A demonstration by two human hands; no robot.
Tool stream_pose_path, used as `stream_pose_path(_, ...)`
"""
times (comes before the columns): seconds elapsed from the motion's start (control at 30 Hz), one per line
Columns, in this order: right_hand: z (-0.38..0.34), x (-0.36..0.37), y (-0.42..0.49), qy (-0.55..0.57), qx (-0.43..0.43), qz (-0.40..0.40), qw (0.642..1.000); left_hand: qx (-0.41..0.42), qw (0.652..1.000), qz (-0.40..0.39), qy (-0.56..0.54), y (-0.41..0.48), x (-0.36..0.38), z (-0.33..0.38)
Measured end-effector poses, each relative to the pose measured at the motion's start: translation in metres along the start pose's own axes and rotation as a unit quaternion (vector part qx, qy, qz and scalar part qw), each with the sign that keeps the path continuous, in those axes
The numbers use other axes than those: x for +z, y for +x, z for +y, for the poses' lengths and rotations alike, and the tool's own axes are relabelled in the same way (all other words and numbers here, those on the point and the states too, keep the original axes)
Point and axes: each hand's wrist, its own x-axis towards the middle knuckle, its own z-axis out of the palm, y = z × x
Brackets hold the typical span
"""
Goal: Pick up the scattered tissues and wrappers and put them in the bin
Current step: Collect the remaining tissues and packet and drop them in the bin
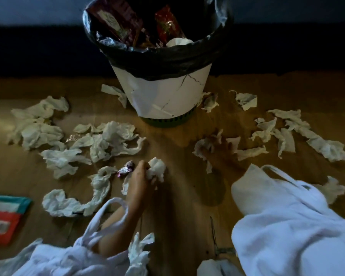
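Note:
The white bin (167,92) with a black liner stands on the wooden floor at the top centre; red wrappers (167,26) and a tissue lie inside it. Crumpled white tissues (112,140) are scattered left and right of the bin. My left hand (139,182) is shut on a balled tissue (157,170) in front of the bin, with a shiny pink candy wrapper (126,170) just left of it on the floor. My right hand (217,154) is a dark motion blur over a small tissue clump (205,145); its fingers cannot be made out.
More tissues (299,134) spread to the right, and one strip (116,92) lies against the bin's left side. A red and teal packet (4,218) lies at the left edge. White robe sleeves (287,226) fill the lower corners. A small foil scrap (71,138) lies among the left tissues.

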Motion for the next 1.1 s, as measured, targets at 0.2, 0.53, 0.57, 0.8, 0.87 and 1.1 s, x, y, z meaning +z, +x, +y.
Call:
stream_pose_path(0.2,-0.026,0.053,-0.071,-0.072,-0.212,0.138,0.965,-0.131,0.979,0.156,0.020,0.008,-0.045,-0.037)
stream_pose_path(0.53,0.012,0.013,-0.052,-0.006,-0.064,0.091,0.994,-0.190,0.966,0.030,0.175,0.009,-0.024,-0.048)
stream_pose_path(0.57,0.020,0.017,-0.048,-0.067,-0.117,0.077,0.988,-0.167,0.968,0.040,0.185,0.005,-0.022,-0.042)
stream_pose_path(0.8,-0.010,0.052,-0.091,-0.139,-0.188,0.109,0.966,-0.173,0.976,0.046,-0.127,-0.016,-0.028,-0.018)
stream_pose_path(0.87,-0.016,0.045,-0.094,-0.165,-0.228,0.083,0.956,-0.221,0.927,0.033,-0.301,-0.011,-0.040,-0.003)
stream_pose_path(1.1,-0.119,-0.052,-0.101,0.312,-0.108,0.137,0.934,-0.206,0.840,-0.088,-0.494,0.000,-0.100,0.067)
